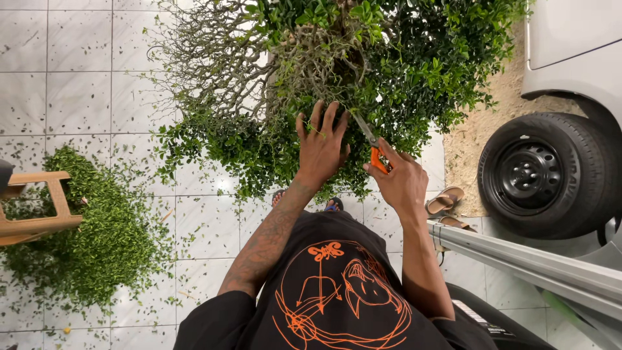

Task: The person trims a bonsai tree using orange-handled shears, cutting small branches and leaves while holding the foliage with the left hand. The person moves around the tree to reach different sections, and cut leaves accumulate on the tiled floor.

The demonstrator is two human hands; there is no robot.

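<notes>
Nearest the camera is a black shirt [337,291] with an orange line drawing, and both bare arms reach forward from it. The right hand [402,178] is closed around the orange handles of a pair of shears [370,144], whose grey blades point up and left into the foliage. The left hand [321,146] lies open, fingers spread, pressed flat on the leaves just beside the blades. Both hands sit at the near edge of the bush [337,78], roughly at the middle of the view.

The bush looks dense and glossy green on its right side and along its lower rim. Its upper left part is bare, a tangle of thin grey twigs with few leaves. No pot shows beneath it; the foliage hides the base.

On the white tiled floor [58,65], scattered leaf bits lie everywhere. To the left, a heap of green clippings [97,240] spreads under a wooden stool [39,204]. To the right, 2 tan sandals [447,207] rest near a strip of sandy ground, with a car tyre [541,175] beyond them.
</notes>
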